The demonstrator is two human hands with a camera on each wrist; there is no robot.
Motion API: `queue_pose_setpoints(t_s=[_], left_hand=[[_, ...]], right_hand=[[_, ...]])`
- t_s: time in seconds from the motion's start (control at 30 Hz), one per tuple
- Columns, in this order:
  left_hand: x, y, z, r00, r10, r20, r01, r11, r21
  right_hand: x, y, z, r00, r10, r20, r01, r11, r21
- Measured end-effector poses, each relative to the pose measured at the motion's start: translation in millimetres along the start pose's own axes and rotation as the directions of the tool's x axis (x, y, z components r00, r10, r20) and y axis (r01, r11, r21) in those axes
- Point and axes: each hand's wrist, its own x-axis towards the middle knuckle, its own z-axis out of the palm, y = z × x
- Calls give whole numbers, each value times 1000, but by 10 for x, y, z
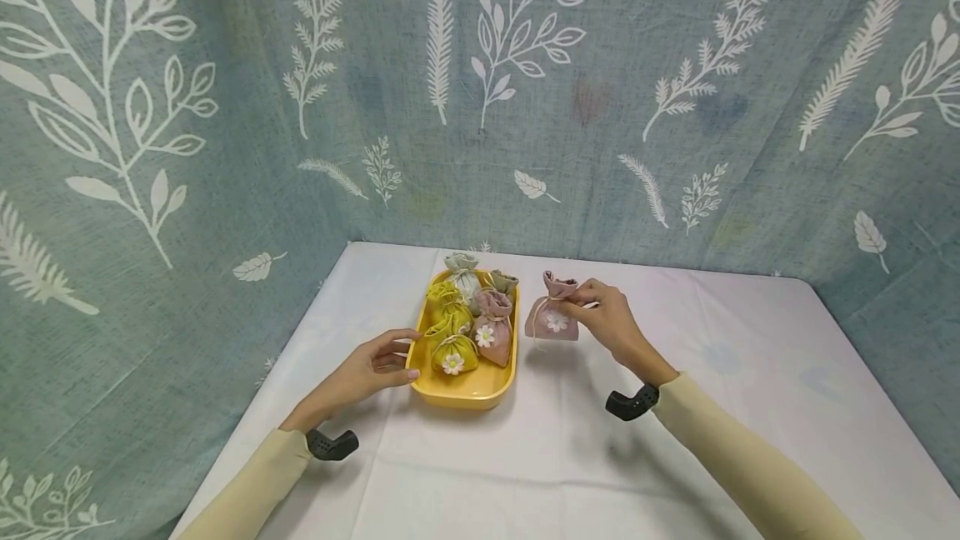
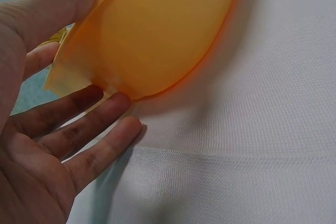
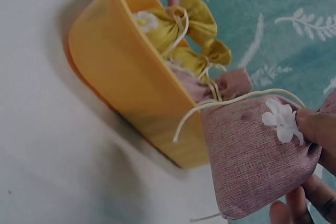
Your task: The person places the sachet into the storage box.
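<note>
My right hand (image 1: 611,323) pinches a dusty-pink drawstring pouch (image 1: 551,325) near its tied neck, just right of a yellow plastic bin (image 1: 457,401). A white flower and a pale cord show on that pouch (image 3: 257,156) in the right wrist view. My left hand (image 1: 367,369) holds the bin's left rim, thumb (image 2: 73,3) over the edge and other fingers along the outer wall. Inside the bin are yellow pouches (image 1: 455,354), another pink pouch (image 1: 492,340), a pale grey pouch (image 1: 462,273) and a greyish-green one (image 1: 502,280), partly hidden.
A white cloth (image 1: 480,490) covers the table under the bin. Behind and to the sides hangs a blue-green curtain (image 1: 525,148) with white leaf prints. Each wrist wears a black device (image 1: 632,402).
</note>
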Motion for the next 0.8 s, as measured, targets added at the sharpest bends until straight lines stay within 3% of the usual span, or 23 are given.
queue_pose_setpoints(t_s=[0.57, 0.8], left_hand=[[-7, 22, 5, 1000, -8, 6, 8, 1000, 7], [-3, 11, -2, 1000, -11, 0, 11, 1000, 15]], right_hand=[[-80, -361, 204, 990, -89, 107, 88, 996, 6], [-56, -463, 287, 978, -144, 152, 147, 989, -9]])
